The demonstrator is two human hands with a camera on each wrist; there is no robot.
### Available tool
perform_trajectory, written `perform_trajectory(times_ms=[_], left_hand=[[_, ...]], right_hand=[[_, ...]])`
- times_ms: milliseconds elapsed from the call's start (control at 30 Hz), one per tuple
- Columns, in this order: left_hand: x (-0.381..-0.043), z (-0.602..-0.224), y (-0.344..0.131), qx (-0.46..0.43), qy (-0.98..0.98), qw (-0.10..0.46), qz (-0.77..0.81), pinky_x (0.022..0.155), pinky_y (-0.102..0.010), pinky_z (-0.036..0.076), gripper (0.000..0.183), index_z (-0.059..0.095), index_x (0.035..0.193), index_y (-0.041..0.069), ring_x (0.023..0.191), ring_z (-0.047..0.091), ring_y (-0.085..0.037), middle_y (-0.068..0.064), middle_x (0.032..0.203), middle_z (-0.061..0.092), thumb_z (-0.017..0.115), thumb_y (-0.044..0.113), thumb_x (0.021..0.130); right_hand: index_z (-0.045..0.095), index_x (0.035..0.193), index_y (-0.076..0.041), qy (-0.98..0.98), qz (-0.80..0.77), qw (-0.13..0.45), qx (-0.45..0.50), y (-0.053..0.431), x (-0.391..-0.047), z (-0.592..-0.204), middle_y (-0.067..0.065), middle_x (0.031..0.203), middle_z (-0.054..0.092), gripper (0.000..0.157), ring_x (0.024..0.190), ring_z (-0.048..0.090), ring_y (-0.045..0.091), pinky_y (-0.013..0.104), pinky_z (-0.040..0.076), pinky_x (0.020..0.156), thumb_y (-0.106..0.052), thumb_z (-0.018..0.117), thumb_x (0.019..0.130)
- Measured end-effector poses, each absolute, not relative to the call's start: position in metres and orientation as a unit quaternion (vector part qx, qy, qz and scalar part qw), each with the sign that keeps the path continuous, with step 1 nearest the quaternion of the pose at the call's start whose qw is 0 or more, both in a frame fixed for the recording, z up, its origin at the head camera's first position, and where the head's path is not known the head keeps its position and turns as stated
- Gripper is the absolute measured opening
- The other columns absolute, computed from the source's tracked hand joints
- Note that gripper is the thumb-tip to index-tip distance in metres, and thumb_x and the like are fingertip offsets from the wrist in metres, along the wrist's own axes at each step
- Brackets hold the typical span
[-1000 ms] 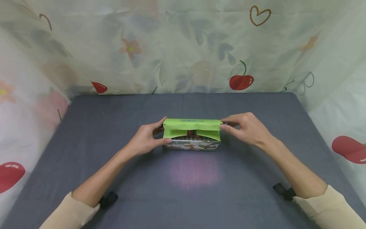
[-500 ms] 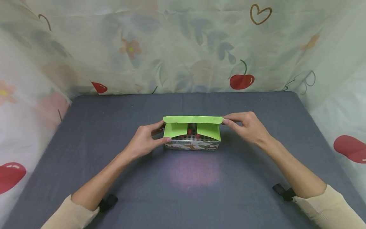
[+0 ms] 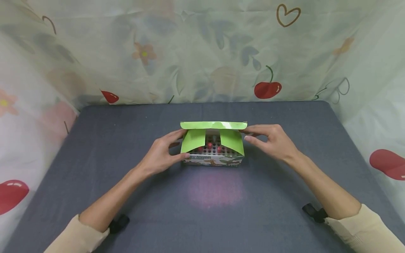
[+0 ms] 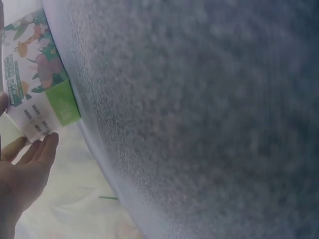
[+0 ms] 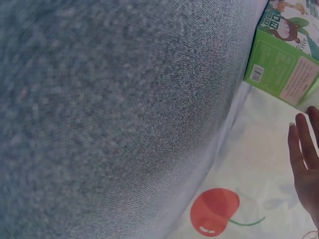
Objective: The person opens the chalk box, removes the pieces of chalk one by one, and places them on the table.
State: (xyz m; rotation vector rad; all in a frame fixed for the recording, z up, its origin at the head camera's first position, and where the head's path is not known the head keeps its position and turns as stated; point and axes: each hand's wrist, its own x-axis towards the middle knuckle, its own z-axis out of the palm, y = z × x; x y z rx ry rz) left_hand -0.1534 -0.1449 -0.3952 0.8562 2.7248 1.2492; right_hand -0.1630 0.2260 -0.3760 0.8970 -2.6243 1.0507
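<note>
Box sits near the middle of the frame in the head view, green lid up and two side flaps slanting in over some red-tipped bits I can't quite make out. My left hand grips the left end, thumb on the front corner; my right hand is half spread by the lid's right end, holding nothing, and I can't tell whether it's touching. I'd call this the lid-and-flaps step, and the next move probably calls for the left to steady things while the right handles the cardboard gently. Dark grey table fills the lower frame, pink patch included, with printed curtain up top and both sides. Left wrist cam: box at upper left, fingers against its white end. Right wrist cam: green end at upper right, fingers nearly straight at the right edge, cherry print near the bottom.
</note>
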Motion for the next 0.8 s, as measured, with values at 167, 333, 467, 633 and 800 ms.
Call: perform_trajectory(times_ms=[167,333,467,633,800], left_hand=[[-0.156,-0.396,-0.147,0.266,0.876,0.02,0.402,0.104,-0.041,0.051,0.081,0.04,0.152,0.009,0.135,0.046,-0.025,-0.009,0.151,0.044,0.082,0.02,0.084],[-0.158,-0.396,-0.149,0.265,0.878,0.029,0.397,0.104,-0.041,0.051,0.083,0.039,0.153,0.011,0.132,0.049,-0.028,-0.01,0.15,0.044,0.083,0.021,0.084],[-0.161,-0.395,-0.15,0.268,0.886,0.036,0.378,0.103,-0.044,0.052,0.086,0.036,0.155,0.017,0.125,0.055,-0.033,-0.01,0.148,0.044,0.083,0.025,0.084],[-0.163,-0.393,-0.152,0.272,0.899,0.036,0.34,0.101,-0.05,0.05,0.087,0.035,0.156,0.022,0.125,0.054,-0.031,-0.01,0.146,0.045,0.082,0.034,0.084],[-0.164,-0.393,-0.15,0.279,0.917,0.03,0.283,0.102,-0.05,0.048,0.089,0.031,0.158,0.023,0.131,0.047,-0.028,-0.008,0.148,0.042,0.077,0.047,0.085]], right_hand=[[0.073,0.123,-0.011,-0.875,0.353,0.1,0.317,0.224,-0.165,-0.378,0.0,0.118,0.072,0.031,0.096,0.07,0.014,0.037,0.058,0.08,-0.017,0.072,0.093],[0.071,0.126,-0.012,-0.871,0.34,0.113,0.336,0.223,-0.165,-0.38,0.0,0.12,0.07,0.038,0.099,0.068,0.017,0.039,0.058,0.081,-0.016,0.075,0.089],[0.066,0.132,-0.012,-0.867,0.33,0.118,0.353,0.223,-0.166,-0.382,0.001,0.125,0.068,0.048,0.104,0.065,0.019,0.041,0.057,0.082,-0.015,0.078,0.086],[0.06,0.14,-0.014,-0.873,0.321,0.105,0.353,0.222,-0.166,-0.385,0.002,0.133,0.064,0.059,0.119,0.059,0.022,0.048,0.052,0.094,-0.02,0.08,0.085],[0.051,0.148,-0.015,-0.885,0.301,0.074,0.348,0.221,-0.164,-0.387,0.003,0.147,0.051,0.066,0.134,0.049,0.027,0.055,0.042,0.107,-0.026,0.077,0.088]])
